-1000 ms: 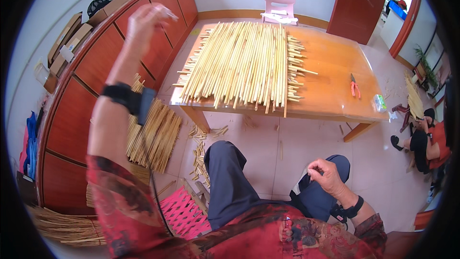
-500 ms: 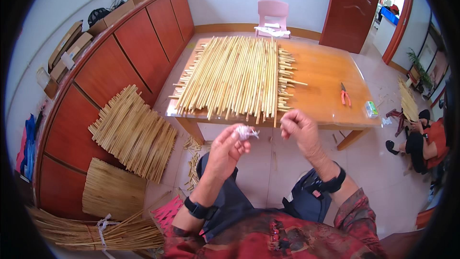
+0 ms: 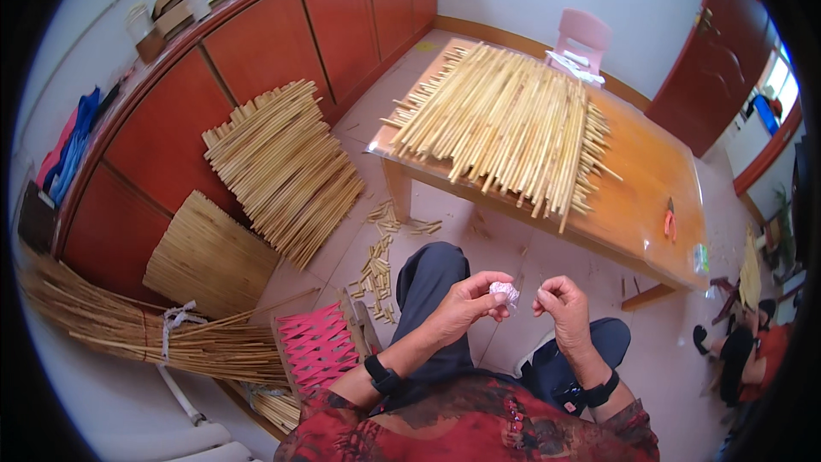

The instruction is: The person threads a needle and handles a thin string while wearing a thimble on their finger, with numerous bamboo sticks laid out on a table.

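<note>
My left hand (image 3: 477, 299) grips a small pale pinkish-white bundle (image 3: 505, 293), which looks like wound thread, between thumb and fingers above my lap. Just right of it, my right hand (image 3: 558, 299) has thumb and forefinger pinched; whether a fine strand is between them is too small to make out. Beyond both hands, the wooden table (image 3: 654, 154) bears a broad crosswise layer of pale cut reed sticks (image 3: 505, 120), red-handled pliers (image 3: 670, 224) and a small green-and-white pack (image 3: 701, 258).
Reed mats (image 3: 282, 171) lean on red cabinets (image 3: 282, 34) at left, above a tied bundle (image 3: 120, 325) and a pink woven stool (image 3: 312, 346). Cut offcuts (image 3: 376, 269) litter the floor. A pink chair (image 3: 583, 30) stands behind the table; another person (image 3: 753, 359) sits at right.
My left hand has come down from high at the left to my lap, beside my right hand, holding the pale bundle. The view has turned left, showing more of the mats and cabinets.
</note>
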Demonstrator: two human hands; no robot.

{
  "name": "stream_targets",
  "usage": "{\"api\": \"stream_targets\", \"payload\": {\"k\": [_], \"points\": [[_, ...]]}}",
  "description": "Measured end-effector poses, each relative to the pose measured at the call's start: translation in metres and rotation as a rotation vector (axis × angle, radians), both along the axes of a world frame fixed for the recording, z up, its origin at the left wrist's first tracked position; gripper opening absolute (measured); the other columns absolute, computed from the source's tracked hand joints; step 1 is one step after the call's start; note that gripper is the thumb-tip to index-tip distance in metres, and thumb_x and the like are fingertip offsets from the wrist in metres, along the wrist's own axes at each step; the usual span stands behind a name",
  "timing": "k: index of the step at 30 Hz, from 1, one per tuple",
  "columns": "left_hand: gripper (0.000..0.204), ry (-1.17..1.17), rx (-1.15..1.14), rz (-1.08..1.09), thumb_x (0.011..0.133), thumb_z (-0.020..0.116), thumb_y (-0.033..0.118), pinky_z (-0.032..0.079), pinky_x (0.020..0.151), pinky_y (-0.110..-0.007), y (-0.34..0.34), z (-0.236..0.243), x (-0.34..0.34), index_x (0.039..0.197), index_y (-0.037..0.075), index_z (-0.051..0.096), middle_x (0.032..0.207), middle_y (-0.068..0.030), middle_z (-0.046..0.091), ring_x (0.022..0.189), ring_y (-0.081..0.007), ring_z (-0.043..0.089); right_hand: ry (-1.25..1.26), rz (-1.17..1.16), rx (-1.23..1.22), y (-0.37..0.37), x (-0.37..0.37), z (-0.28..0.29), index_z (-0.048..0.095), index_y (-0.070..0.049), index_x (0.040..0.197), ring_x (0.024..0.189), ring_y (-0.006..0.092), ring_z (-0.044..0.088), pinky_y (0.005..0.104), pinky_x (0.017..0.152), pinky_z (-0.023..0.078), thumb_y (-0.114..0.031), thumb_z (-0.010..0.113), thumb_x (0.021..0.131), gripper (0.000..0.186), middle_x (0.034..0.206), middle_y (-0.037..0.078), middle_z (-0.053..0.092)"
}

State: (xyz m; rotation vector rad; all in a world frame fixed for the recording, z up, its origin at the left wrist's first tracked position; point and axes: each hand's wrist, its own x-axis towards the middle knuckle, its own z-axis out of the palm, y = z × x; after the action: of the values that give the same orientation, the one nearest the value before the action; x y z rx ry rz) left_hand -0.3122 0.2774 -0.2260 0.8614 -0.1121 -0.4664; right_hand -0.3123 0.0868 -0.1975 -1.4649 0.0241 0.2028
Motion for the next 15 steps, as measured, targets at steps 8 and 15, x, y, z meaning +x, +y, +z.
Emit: {"api": "stream_targets", "payload": {"k": [8, 15], "points": [[0.03, -0.005, -0.102, 0.084, 0.09, 0.047, 0.018, 0.047, 0.07, -0.023, 0.019, -0.012, -0.001, 0.114, 0.001, 0.048, 0.091, -0.0066, 0.058, 0.079, -0.0111, 0.057, 0.058, 0.079, -0.003, 0.028, 0.007, -0.006, 0.053, 0.001, 0.086, 0.07, 0.0163, 0.06, 0.0264, 0.059, 0.051, -0.005, 0.057, 0.081, 0.009, 0.08, 0.01, 0.06], [0.029, 0.055, -0.098, -0.014, 0.088, 0.05, 0.012, 0.048, 0.069, -0.026, 0.014, 0.004, 0.001, 0.114, 0.0, 0.047, 0.096, -0.0101, 0.058, 0.082, -0.0162, 0.059, -0.013, 0.036, -0.042, 0.025, 0.006, -0.007, 0.051, -0.001, 0.088, 0.064, 0.0138, 0.057, 0.0249, 0.058, 0.049, -0.008, 0.057, 0.082, 0.01, 0.073, 0.007, 0.057]]}}
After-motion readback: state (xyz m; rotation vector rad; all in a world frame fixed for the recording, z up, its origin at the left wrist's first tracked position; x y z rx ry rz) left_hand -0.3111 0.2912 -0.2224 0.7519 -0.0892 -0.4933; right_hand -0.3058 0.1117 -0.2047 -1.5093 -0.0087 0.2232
